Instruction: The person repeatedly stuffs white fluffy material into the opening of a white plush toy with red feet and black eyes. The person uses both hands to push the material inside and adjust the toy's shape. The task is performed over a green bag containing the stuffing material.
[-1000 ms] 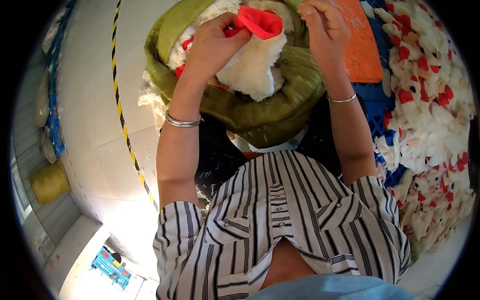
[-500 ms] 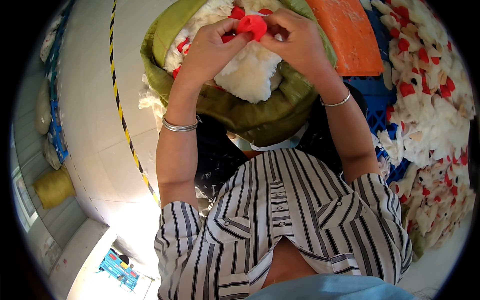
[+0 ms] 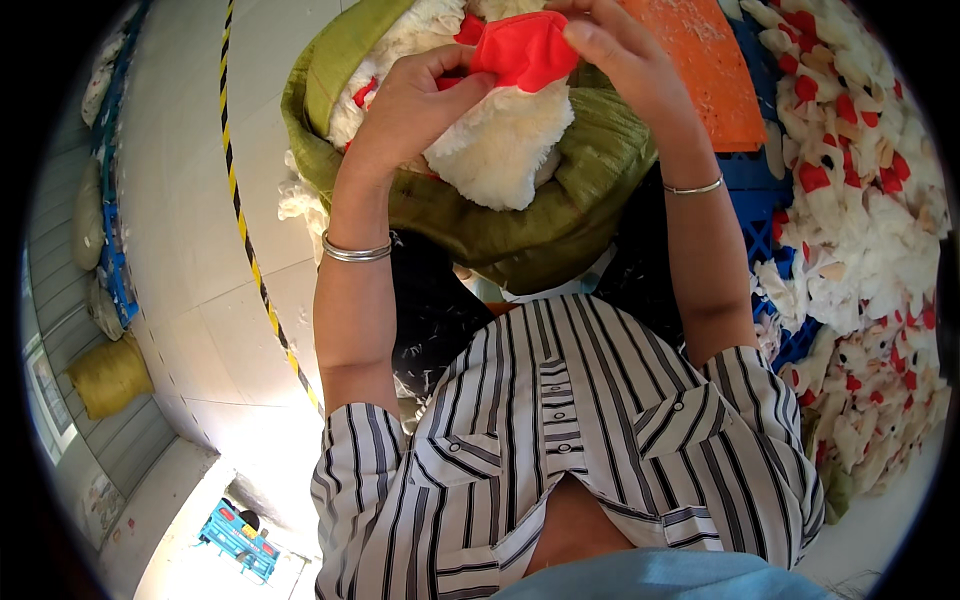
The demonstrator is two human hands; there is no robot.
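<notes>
A red fabric piece (image 3: 525, 52) is stretched out between my hands at the top of the view, with cream-white plush (image 3: 505, 145) hanging below it. My left hand (image 3: 420, 105) pinches the red piece at its left side, thumb over forefinger. At its upper right edge, the thumb and fingers of my right hand (image 3: 625, 55) close on the cloth; the top of that hand reaches the frame's edge. Both hands are over an olive-green sack (image 3: 480, 230) with a rolled rim. White plush and red bits fill the sack; whether the hanging plush is joined to the red piece I cannot tell.
An orange board (image 3: 700, 75) stands right of the sack. Beyond it, a heap of white and red plush pieces (image 3: 850, 200) lies on a blue crate (image 3: 755, 205). Yellow-black tape (image 3: 240, 215) runs along the floor at left. A yellow roll (image 3: 110, 377) sits farther left.
My right hand has moved right and slightly up, away from the left. The red piece, bunched between the fingertips before, is now spread wider. My left hand has barely shifted.
</notes>
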